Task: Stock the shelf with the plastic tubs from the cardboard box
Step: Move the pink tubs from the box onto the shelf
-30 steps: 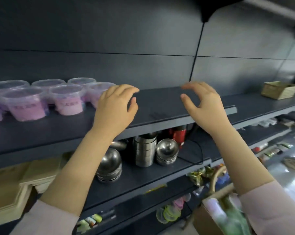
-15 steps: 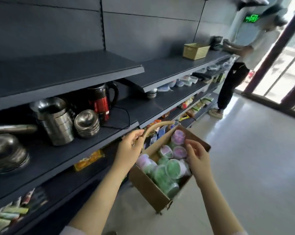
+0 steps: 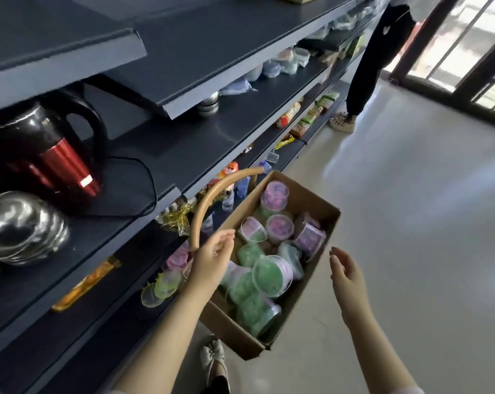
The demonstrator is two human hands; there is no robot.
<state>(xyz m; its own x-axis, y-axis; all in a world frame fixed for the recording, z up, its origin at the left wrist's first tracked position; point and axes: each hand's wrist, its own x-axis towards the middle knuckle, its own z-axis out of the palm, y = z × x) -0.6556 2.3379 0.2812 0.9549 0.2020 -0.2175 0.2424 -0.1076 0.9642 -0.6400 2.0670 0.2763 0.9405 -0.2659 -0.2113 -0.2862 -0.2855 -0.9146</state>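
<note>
An open cardboard box (image 3: pixel 324 211) sits low beside the dark shelving, holding several clear plastic tubs with green (image 3: pixel 272 275) and pink-purple (image 3: pixel 279 228) contents. My left hand (image 3: pixel 212 258) hovers over the box's left side with fingers loosely spread, holding nothing. My right hand (image 3: pixel 347 275) hangs open just right of the box, also holding nothing. The dark top shelf (image 3: pixel 55 38) runs across the upper left.
A tan curved handle (image 3: pixel 212 200) arches beside the box. A red-and-black kettle (image 3: pixel 55 155) and stacked steel bowls (image 3: pixel 21 226) stand on the middle shelf. Snack packets fill the lower shelves. A person's legs (image 3: pixel 374 61) stand at the far end. My shoe (image 3: pixel 212 358) shows below.
My view has dropped from the top shelf to the box on the floor. Both hands came down from the shelf and now hover open at the box.
</note>
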